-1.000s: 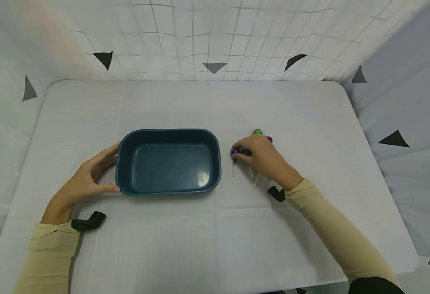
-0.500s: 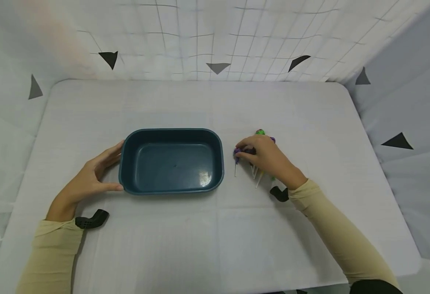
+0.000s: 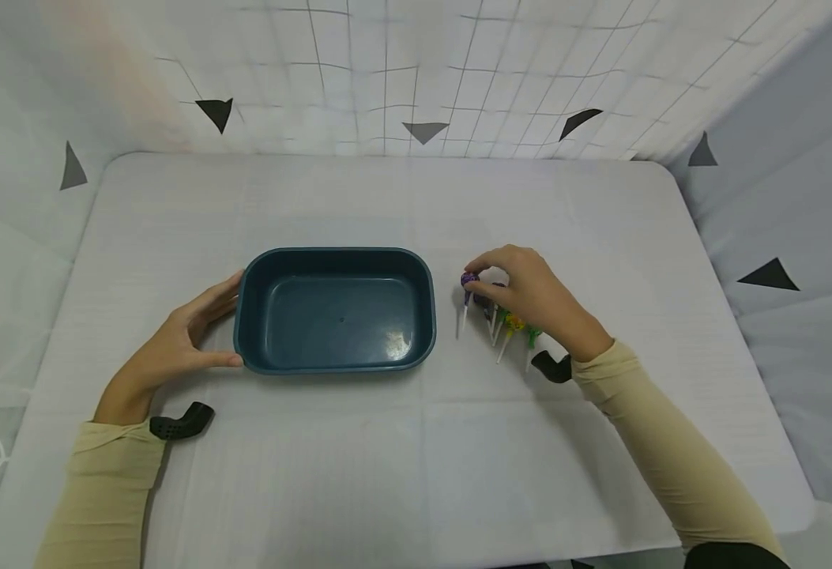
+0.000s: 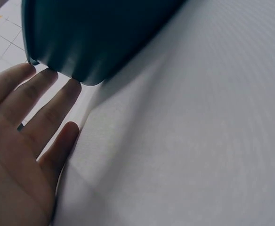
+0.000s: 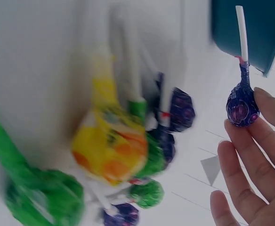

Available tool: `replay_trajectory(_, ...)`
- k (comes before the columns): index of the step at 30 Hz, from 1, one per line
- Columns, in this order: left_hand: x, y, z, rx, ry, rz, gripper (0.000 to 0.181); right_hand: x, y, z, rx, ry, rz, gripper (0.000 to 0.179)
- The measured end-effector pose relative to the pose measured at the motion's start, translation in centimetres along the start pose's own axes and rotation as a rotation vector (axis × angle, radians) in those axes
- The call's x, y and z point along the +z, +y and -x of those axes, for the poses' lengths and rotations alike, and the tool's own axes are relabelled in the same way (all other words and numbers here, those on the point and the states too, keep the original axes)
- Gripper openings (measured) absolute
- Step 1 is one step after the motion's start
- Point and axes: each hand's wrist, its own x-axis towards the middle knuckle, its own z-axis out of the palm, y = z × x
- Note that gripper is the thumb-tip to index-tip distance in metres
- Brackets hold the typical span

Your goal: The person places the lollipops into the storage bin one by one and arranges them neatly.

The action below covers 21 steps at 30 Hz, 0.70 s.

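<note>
A purple-wrapped lollipop (image 5: 241,107) hangs stick-down in the head view, its round head pinched between the thumb and fingertips of my right hand (image 3: 529,286). Its stick casts a separate shadow on the table. Beneath and beside that hand lie several more lollipops, among them a yellow-and-orange one (image 5: 110,148), a green one (image 5: 45,200) and another purple one (image 5: 181,110). My left hand (image 3: 174,348) reaches to the left end of an empty dark teal tub (image 3: 333,367). In the left wrist view its straight fingertips rest against the tub's end wall.
The tub stands on a white-covered table (image 3: 359,474), left of the lollipops. White cloth walls with dark triangle marks surround the table at the back and sides. A black wrist piece (image 3: 182,421) shows at the left cuff, another (image 3: 552,367) at the right.
My right hand has risen with the pinched purple lollipop, uncovering the yellow and green ones below. The head view has shifted slightly; my left hand stays at the tub.
</note>
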Motion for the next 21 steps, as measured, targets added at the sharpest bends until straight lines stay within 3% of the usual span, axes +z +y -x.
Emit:
replay_trajectory(13, -0.2, 0.1, 0.1, 0.000, -0.006, -0.005, 0.114, -1.5, -2.0, -0.4, -0.072, 0.032, -0.097, 0.026)
replay_trajectory(21, -0.2, -0.2, 0.0, -0.023, 0.003, -0.026, 0.115, -1.7, -3.7, -1.2, -0.053, 0.015, -0.115, 0.028)
